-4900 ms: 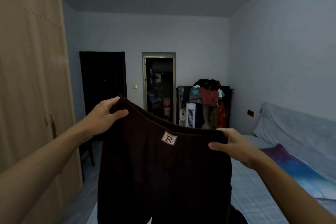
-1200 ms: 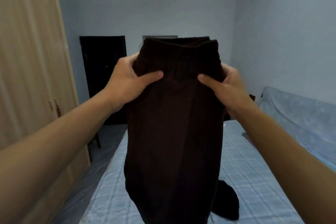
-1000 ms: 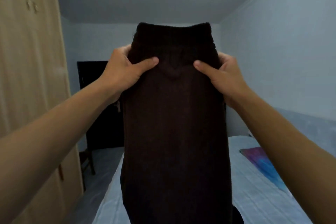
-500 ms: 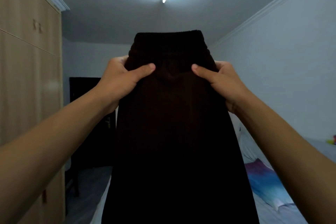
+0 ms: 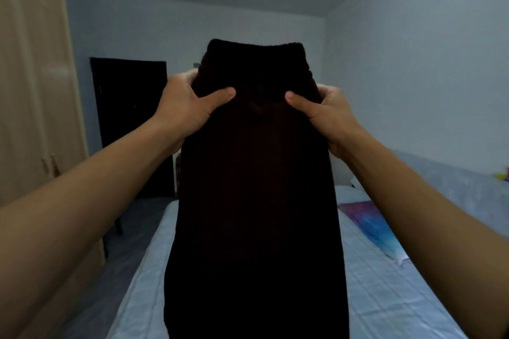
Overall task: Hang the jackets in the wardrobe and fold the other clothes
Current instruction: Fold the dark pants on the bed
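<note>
Dark brown knitted trousers [image 5: 256,201], folded lengthwise into one long strip, hang in front of me over the bed. My left hand [image 5: 184,107] grips the left edge just below the waistband, thumb pressed on the front. On the right edge, at the same height, my right hand [image 5: 325,113] grips in the same way. The waistband stands up above both hands. The lower end of the trousers runs out of the frame at the bottom.
A bed with a pale blue checked sheet [image 5: 385,283] lies below. A purple and blue pillow [image 5: 371,223] lies at its right. A light wooden wardrobe [image 5: 30,91], doors closed, fills the left side. A dark door [image 5: 129,118] stands in the far wall.
The view has tilted down, so the ceiling lamp is out of sight and the bed shows again. Both hands keep the same grip on the trousers.
</note>
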The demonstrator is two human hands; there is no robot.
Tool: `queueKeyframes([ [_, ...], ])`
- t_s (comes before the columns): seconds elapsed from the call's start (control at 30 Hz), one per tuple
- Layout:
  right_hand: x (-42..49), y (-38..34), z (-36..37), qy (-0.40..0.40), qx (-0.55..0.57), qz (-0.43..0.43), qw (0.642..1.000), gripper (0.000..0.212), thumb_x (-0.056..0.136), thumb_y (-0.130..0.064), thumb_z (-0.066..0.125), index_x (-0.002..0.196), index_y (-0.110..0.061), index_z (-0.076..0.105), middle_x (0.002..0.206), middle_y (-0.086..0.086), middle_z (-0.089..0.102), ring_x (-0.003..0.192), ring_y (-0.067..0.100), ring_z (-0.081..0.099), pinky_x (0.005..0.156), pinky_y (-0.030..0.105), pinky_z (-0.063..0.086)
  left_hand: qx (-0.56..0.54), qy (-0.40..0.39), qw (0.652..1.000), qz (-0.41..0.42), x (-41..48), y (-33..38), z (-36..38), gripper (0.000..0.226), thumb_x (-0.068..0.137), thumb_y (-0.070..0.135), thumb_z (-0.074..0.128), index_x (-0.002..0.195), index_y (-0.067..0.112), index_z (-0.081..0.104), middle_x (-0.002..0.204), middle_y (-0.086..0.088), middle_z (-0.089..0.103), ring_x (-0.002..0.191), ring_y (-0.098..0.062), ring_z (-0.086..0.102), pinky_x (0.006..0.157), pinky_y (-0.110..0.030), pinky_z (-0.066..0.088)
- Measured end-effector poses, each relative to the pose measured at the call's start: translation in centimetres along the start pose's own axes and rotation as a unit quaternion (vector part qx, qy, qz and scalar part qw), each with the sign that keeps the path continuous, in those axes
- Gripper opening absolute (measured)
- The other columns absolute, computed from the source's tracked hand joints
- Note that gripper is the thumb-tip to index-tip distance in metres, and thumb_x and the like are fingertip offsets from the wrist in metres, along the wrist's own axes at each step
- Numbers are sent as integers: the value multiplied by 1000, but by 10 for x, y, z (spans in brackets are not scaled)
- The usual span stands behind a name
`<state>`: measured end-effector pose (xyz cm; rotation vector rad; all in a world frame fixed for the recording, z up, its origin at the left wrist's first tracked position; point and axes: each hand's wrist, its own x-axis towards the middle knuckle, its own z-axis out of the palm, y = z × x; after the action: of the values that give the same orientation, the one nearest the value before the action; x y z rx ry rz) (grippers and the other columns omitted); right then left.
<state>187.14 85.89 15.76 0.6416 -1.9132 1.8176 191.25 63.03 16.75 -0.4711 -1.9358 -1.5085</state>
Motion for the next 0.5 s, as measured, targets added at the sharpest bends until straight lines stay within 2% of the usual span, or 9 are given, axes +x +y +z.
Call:
queueKeyframes([
  [0.17, 53, 94, -6, 5, 23, 23, 999, 28, 85, -19, 77, 110, -10, 70, 105, 6, 75, 95, 19, 74, 86, 39, 60, 52, 12, 998, -14, 41, -82, 37, 45, 81, 31, 79, 123, 24, 64, 109, 13, 69, 96, 1, 67, 78, -20, 56],
  [0.3, 99, 176, -8, -1, 32, 45, 998, 28, 86, -18, 76, 111, -9, 68, 104, 5, 74, 92, 16, 74, 78, 33, 60, 75, 18, 996, -48, 79, -156, 69, 42, 80, 31, 81, 119, 26, 65, 105, 13, 71, 94, 1, 68, 81, -24, 57],
  [0.5, 154, 280, 1, -26, 8, 74, 997, 18, 87, -18, 75, 103, -15, 67, 102, 3, 73, 94, 13, 72, 82, 29, 59, 85, 19, 992, -86, 118, -257, 96, 39, 80, 25, 81, 115, 18, 65, 106, 7, 72, 96, -5, 70, 86, -33, 59],
])
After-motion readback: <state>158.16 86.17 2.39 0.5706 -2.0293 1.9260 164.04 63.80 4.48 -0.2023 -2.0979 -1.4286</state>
